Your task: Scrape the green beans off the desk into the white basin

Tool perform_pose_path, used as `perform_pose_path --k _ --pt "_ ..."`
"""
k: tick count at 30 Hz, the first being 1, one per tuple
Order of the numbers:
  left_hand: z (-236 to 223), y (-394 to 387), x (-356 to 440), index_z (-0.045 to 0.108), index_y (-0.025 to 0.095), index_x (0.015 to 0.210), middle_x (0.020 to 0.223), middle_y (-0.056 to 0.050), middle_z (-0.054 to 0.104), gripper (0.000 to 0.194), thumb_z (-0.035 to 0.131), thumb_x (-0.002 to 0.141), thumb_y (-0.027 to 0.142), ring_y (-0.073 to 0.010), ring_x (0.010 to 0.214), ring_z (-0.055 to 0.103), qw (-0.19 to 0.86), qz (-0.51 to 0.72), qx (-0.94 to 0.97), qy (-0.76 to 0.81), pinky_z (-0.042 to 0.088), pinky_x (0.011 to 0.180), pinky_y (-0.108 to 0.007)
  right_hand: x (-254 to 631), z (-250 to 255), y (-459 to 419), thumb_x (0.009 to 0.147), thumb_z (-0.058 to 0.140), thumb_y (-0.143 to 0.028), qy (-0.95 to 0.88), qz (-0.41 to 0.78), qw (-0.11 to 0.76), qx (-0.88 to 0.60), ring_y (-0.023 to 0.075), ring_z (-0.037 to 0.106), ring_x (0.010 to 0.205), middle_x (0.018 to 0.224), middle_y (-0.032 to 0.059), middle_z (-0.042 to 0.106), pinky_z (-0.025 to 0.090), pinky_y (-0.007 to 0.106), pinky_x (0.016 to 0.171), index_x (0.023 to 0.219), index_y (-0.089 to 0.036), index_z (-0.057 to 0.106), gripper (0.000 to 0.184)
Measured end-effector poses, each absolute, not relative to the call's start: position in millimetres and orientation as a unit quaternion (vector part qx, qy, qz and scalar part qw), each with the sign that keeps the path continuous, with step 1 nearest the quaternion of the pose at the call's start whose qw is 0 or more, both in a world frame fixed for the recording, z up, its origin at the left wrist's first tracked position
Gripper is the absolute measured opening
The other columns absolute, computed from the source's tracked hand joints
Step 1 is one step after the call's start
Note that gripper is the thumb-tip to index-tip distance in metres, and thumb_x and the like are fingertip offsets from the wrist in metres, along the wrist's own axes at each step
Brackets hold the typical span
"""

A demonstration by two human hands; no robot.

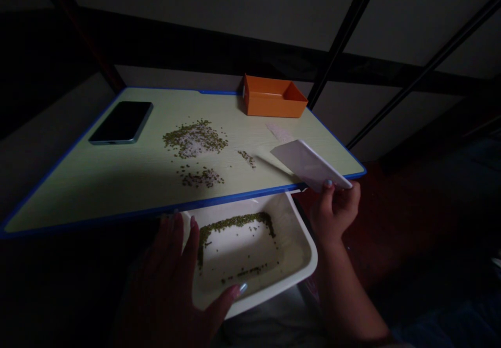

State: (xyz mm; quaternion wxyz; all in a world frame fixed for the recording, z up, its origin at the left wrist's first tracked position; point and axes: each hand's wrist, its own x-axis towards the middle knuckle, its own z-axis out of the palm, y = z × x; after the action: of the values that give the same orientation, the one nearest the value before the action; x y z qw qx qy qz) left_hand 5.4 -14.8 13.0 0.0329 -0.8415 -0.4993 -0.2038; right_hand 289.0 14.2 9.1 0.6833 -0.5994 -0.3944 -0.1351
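My right hand [336,207] pinches a thin white flat piece [307,163], shaped like a scraper, tilted over the table's right front edge. My left hand [176,264] grips a white plastic basin [303,233] at its left side, fingers spread along the rim and thumb over the near side. Small green beans [235,222], like mung beans, lie along the basin's inner edges. On the table, a pile of green beans mixed with white grains [195,139] sits behind a smaller mixed pile [203,177]. A short line of beans [246,158] lies left of the white piece.
The pale table [117,181] has a blue edge, with the basin just under its front. An orange open box [274,100] stands at the back right. A strip of white grains [279,132] lies before it. A phone [122,122] rests at the left.
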Motion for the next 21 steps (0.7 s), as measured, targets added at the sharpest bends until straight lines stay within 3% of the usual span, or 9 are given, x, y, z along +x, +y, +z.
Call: perform_pose_path --k 21 --pt "15.2 -15.5 4.1 0.013 0.015 0.150 0.158 -0.018 0.021 0.105 0.053 0.068 0.068 -0.0366 0.144 0.022 0.033 -0.190 -0.842 -0.504 0.036 0.106 -0.056 288.8 9.9 13.4 0.086 0.055 -0.032 -0.403 -0.142 0.673 -0.603 0.0107 0.048 0.060 0.068 -0.0037 0.045 0.039 0.023 0.055 0.077 -0.021 0.045 0.017"
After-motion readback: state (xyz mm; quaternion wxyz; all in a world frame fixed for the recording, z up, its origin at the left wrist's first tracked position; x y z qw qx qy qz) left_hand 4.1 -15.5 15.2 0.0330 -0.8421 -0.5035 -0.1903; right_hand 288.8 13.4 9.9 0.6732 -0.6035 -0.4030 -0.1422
